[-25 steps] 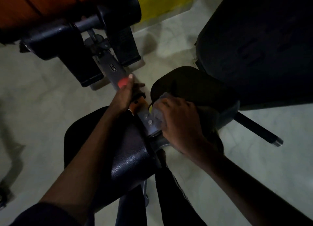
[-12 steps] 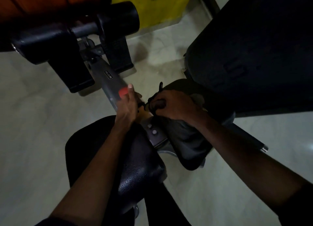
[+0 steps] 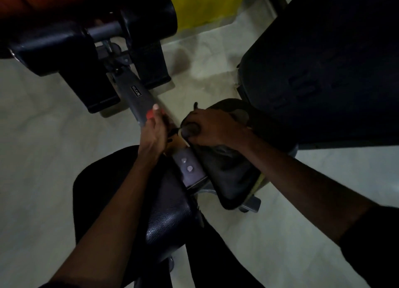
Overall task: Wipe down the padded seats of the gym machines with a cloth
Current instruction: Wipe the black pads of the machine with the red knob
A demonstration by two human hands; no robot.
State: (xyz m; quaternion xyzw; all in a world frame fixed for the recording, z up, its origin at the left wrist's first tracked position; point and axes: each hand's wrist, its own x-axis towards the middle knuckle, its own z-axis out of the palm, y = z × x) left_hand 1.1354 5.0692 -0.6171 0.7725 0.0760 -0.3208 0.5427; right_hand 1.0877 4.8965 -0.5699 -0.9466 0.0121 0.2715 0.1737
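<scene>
Two black padded seats flank a grey metal beam (image 3: 138,97). The left pad (image 3: 168,218) lies under my left forearm; the right pad (image 3: 228,179) is below my right wrist. My right hand (image 3: 207,126) grips a bunched grey cloth (image 3: 239,115) and presses it on the far end of the right pad. My left hand (image 3: 154,130) holds the beam just below an orange-red knob (image 3: 149,115), thumb along the metal. Most of the cloth is hidden under my fingers.
Black roller pads (image 3: 149,15) on a grey bar and black foot plates (image 3: 151,65) stand ahead. A large dark padded machine part (image 3: 323,61) fills the upper right. A yellow panel (image 3: 194,3) is at the back. Pale floor (image 3: 43,147) surrounds the machine.
My right hand slid the cloth from the near part of the right pad up to its far end. The left hand stayed on the beam by the knob.
</scene>
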